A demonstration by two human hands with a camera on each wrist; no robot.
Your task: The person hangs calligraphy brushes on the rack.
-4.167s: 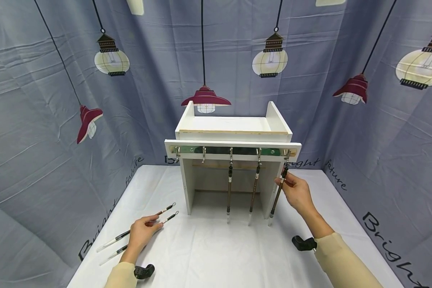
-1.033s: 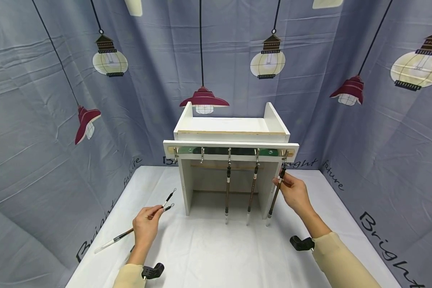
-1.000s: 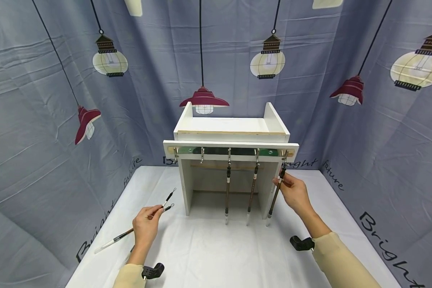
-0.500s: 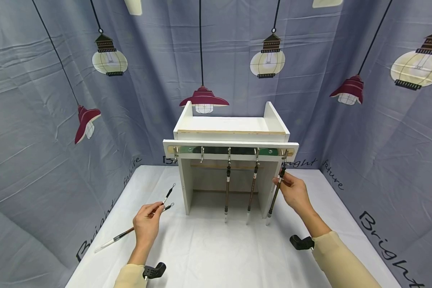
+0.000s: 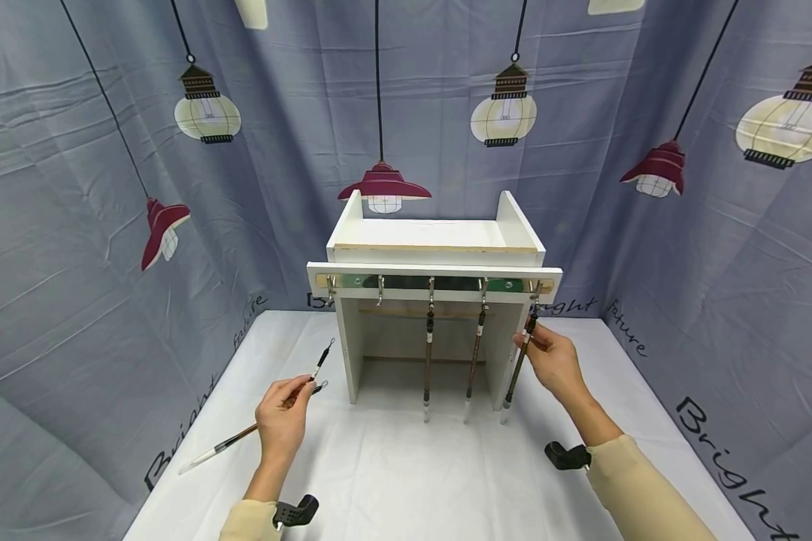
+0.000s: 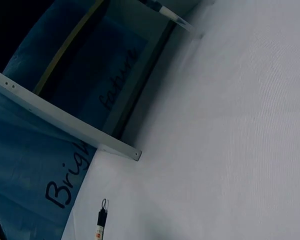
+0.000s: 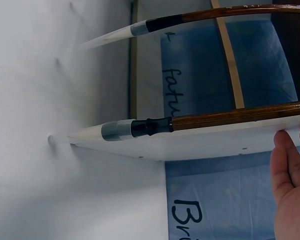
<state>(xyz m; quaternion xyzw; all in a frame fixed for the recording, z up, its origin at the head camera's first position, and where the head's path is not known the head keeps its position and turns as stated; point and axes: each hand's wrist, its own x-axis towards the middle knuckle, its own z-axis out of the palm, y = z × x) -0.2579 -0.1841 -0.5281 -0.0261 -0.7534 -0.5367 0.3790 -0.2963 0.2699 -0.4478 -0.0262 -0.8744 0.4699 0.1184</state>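
Note:
My left hand [image 5: 280, 421] pinches a calligraphy brush [image 5: 322, 359], its black, looped end raised and tilted up to the right. The lower part of that brush is hidden behind the hand and forearm. A second calligraphy brush [image 5: 238, 436] lies on the table beneath, its loop also in the left wrist view. At the rack [image 5: 406, 269], my right hand [image 5: 558, 361] pinches the upper handle of the rightmost brush [image 5: 518, 368], hanging from the end hook. Two other brushes, a middle one [image 5: 428, 361] and one beside it [image 5: 475, 357], hang from hooks.
Two hooks on the left, the outer [image 5: 331, 287] and the inner [image 5: 381, 289], carry no brush. The white rack has side panels [image 5: 349, 349] and an upper tray [image 5: 433, 233]. White cloth [image 5: 406, 481] covers the table; a lamp-printed curtain [image 5: 264, 203] surrounds it.
One brush has been lifted off the table by my left hand, its looped end rising and moving slightly right towards the rack. My right hand stays on the rightmost brush.

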